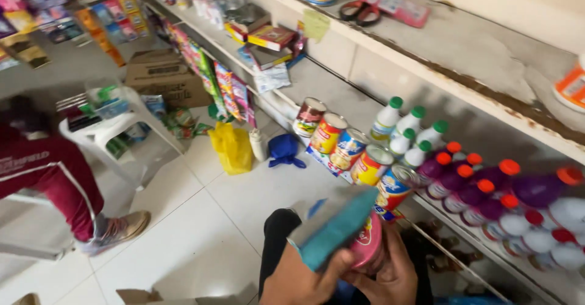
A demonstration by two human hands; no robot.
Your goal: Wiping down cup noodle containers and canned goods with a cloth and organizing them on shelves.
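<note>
Place: a small grocery shop.
Shelves: long white shelves [439, 43] along the wall, paint worn at the front edge.
Stock: a row of tins [347, 149] at the lower shelf's edge, purple bottles [487, 198] and white bottles [405, 128] ranked behind them.
Packets: bright snack packets [228, 88] hanging off the shelf edge.
Floor: cardboard cartons [161, 73] on white tiles.

Both hands [341, 277] hold a can [367, 244] beside shelved tins [348, 149].
</note>
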